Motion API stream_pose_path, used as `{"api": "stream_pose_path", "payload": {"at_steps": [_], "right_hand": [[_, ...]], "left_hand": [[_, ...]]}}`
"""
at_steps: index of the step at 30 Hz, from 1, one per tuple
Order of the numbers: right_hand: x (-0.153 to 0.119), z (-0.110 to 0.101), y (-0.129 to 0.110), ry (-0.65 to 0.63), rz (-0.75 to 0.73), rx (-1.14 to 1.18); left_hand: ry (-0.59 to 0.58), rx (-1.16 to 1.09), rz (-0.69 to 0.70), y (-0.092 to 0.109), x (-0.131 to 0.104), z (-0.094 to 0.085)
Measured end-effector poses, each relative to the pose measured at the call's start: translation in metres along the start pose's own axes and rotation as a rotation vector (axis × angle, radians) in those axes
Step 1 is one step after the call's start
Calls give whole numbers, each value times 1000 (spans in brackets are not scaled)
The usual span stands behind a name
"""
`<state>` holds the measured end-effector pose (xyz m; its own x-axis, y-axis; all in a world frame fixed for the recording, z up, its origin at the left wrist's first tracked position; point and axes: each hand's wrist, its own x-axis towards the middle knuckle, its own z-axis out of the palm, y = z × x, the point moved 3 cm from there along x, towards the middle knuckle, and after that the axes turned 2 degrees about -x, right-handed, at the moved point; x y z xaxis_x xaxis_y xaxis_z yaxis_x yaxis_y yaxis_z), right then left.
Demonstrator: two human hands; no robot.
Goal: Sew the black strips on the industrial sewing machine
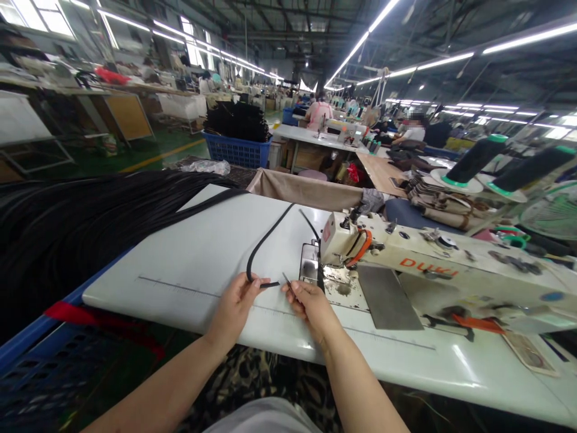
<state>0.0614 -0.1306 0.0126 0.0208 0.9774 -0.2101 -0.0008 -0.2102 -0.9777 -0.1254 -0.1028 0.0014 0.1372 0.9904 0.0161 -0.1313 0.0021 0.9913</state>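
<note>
Between thumb and fingers, my left hand pinches a narrow black fabric strip near its end. The strip curves up and away over the white sewing table, and its short tip points toward my other hand. My right hand is closed on a small, thin, dark pointed tool, mostly hidden by the fingers; its kind I cannot make out. The tool's tip is close to the strip's end, apart from it. Just right of my hands stands the sewing machine, and a short black strip lies by its head.
A large heap of black strips fills the left side, above a blue basket. Behind the table are a beige fabric-lined bin and a blue crate of black pieces. Black thread cones stand right; people work farther back.
</note>
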Motion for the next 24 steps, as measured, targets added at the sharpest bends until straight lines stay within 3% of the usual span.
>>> {"api": "stream_pose_path", "payload": {"at_steps": [6, 9, 12, 15, 17, 20, 24], "right_hand": [[-35, -23, -4, 309, -179, -429], [-56, -35, -2, 507, -266, -947], [-68, -41, 13, 511, -236, -1364], [-72, -45, 31, 436, -221, -1518], [-73, -47, 39, 419, -230, -1576], [-72, -50, 44, 403, -209, -1600], [-69, -52, 44, 373, -134, -1581]], "left_hand": [[-21, 213, -58, 1, 11, -29], [-69, 389, -56, 5, 22, -53], [-38, 711, 100, 16, 37, -84], [41, 967, 261, 29, 55, -126], [76, 1118, 286, 38, 65, -161], [159, 1360, 232, 59, 72, -222], [263, 1623, 82, 92, 57, -298]]}}
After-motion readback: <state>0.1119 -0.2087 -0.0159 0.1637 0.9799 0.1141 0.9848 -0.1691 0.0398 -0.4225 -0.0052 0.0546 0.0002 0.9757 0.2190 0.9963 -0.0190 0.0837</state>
